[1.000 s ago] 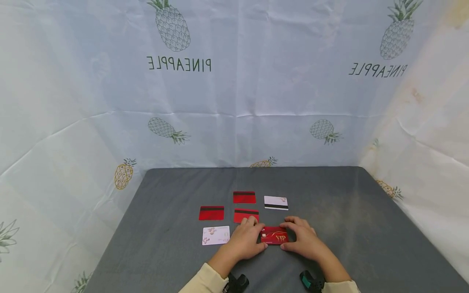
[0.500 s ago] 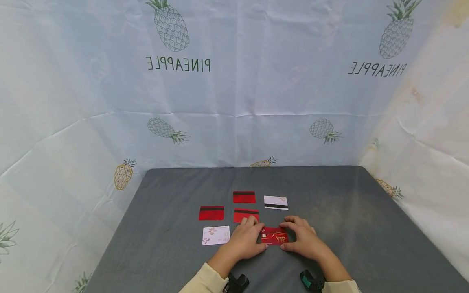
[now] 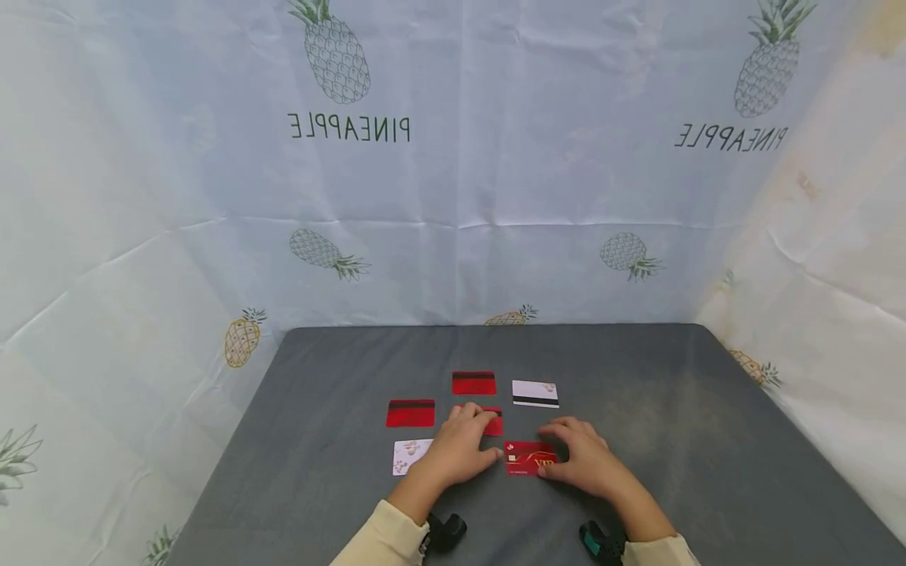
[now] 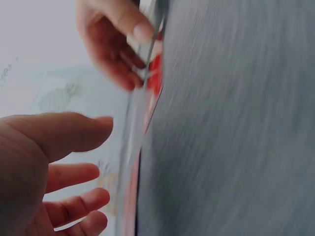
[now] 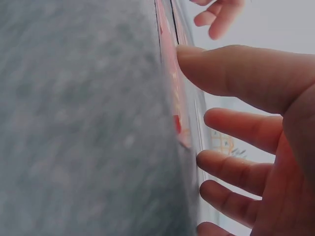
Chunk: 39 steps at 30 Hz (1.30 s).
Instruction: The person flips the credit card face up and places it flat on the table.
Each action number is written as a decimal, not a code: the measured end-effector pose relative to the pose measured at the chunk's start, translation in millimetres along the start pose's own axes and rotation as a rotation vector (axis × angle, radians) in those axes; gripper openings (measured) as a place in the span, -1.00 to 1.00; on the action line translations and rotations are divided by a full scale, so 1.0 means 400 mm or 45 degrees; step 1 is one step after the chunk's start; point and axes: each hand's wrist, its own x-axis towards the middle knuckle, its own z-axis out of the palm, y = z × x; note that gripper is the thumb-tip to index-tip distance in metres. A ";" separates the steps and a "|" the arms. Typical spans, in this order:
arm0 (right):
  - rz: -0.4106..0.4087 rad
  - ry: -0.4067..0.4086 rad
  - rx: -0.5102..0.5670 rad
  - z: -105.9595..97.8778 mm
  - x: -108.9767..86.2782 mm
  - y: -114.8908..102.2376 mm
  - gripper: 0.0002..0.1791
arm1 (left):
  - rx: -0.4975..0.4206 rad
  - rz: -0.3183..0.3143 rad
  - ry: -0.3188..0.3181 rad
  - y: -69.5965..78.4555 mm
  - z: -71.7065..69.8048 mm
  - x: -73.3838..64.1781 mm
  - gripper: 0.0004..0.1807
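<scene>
A red VIP card lies on the grey table between the two hands. My right hand is at its right end, the thumb overlapping the lower right corner and the fingers loosely bent beyond the top edge. In the right wrist view the thumb lies close over the card, the other fingers apart. My left hand hovers left of the VIP card, fingers relaxed and holding nothing. It partly covers a red card with a black stripe and the right part of a white floral card.
Further back on the table lie a red striped card, another red striped card and a white striped card. A pale pineapple-print cloth hangs behind the table and along its sides.
My left hand has let go of the VIP card's left end and moved left and slightly up, now covering part of the white floral card. The right hand has barely moved.
</scene>
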 end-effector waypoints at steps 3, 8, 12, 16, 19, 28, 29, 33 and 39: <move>-0.026 0.012 0.000 0.005 0.016 -0.010 -0.41 | -0.038 -0.043 0.038 -0.030 -0.023 0.004 -0.38; -0.071 -0.005 0.048 0.028 0.062 -0.036 -0.40 | -0.049 -0.113 0.015 -0.080 -0.047 0.007 -0.34; -0.075 -0.028 0.067 0.047 0.103 -0.061 -0.35 | -0.032 -0.160 -0.021 -0.109 -0.049 0.008 -0.31; -0.071 -0.018 0.057 0.062 0.136 -0.078 -0.30 | -0.022 -0.162 -0.035 -0.123 -0.046 0.009 -0.29; -0.058 -0.010 0.021 0.073 0.155 -0.081 -0.28 | -0.031 -0.163 -0.059 -0.128 -0.045 0.013 -0.26; -0.029 -0.004 0.034 0.083 0.176 -0.081 -0.43 | -0.015 -0.171 -0.088 -0.134 -0.043 0.023 -0.26; -0.027 -0.004 0.040 0.083 0.177 -0.081 -0.44 | -0.015 -0.169 -0.089 -0.132 -0.043 0.023 -0.26; -0.019 0.014 0.063 0.086 0.179 -0.084 -0.46 | -0.010 -0.157 -0.077 -0.125 -0.043 0.022 -0.35; -0.037 0.053 0.151 0.088 0.182 -0.096 -0.51 | -0.019 -0.176 -0.027 -0.121 -0.042 0.018 -0.47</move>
